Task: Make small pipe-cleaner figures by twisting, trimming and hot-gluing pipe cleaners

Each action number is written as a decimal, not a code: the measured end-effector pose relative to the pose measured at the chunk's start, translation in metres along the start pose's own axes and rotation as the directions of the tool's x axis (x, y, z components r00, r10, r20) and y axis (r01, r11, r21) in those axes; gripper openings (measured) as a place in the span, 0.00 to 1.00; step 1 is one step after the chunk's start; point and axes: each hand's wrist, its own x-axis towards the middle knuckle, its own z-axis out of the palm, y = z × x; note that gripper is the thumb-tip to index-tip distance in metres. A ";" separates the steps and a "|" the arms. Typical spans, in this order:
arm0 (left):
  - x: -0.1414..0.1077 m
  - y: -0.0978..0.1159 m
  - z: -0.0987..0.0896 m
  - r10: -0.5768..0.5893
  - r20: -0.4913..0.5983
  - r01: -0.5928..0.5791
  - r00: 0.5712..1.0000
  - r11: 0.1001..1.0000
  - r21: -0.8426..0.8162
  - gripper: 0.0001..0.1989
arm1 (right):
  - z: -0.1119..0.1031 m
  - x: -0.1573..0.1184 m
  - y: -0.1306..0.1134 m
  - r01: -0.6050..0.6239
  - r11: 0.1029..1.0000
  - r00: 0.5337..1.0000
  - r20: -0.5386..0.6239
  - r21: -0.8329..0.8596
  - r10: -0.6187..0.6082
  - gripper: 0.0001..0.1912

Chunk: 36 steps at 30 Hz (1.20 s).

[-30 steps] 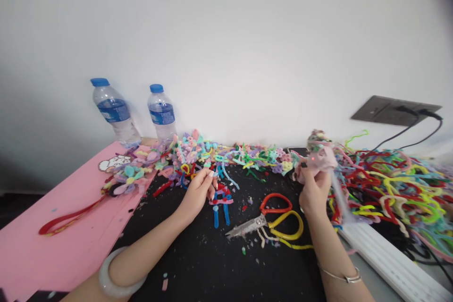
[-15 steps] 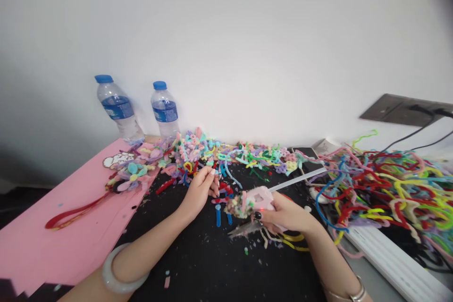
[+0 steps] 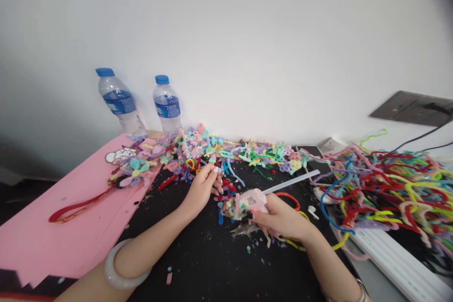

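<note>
My left hand (image 3: 201, 188) is raised over the black table in a pinch, thumb and fingertips together. Whatever it pinches is too small to make out. A pink hot glue gun (image 3: 255, 199) is gripped in my right hand (image 3: 285, 219). Its nozzle end, caked with bits of coloured fluff, points left, below my left fingers. From its back a long clear glue stick (image 3: 292, 182) sticks out to the right. Scissors (image 3: 245, 229) lie under the gun, handles partly hidden by my right hand. Blue and red pipe-cleaner pieces (image 3: 228, 188) lie just beyond the gun's nozzle.
Pipe-cleaner flowers (image 3: 193, 146) are heaped along the wall. A tangle of pipe cleaners (image 3: 385, 188) covers the right side, beside a white power strip (image 3: 392, 259). Two water bottles (image 3: 168, 108) stand back left, behind a pink board (image 3: 81, 231). A phone (image 3: 311, 153) and earbud (image 3: 313, 212) lie right.
My right hand has brought the glue gun slightly left, nearer my left hand. The earbud now shows beside it. My left hand keeps its pinch, and the view has shifted a little.
</note>
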 end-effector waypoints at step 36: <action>0.002 -0.005 -0.001 0.006 0.012 -0.007 1.000 1.000 0.022 0.13 | 0.001 -0.002 -0.013 -0.019 0.987 0.999 -0.028 -0.157 0.015 0.14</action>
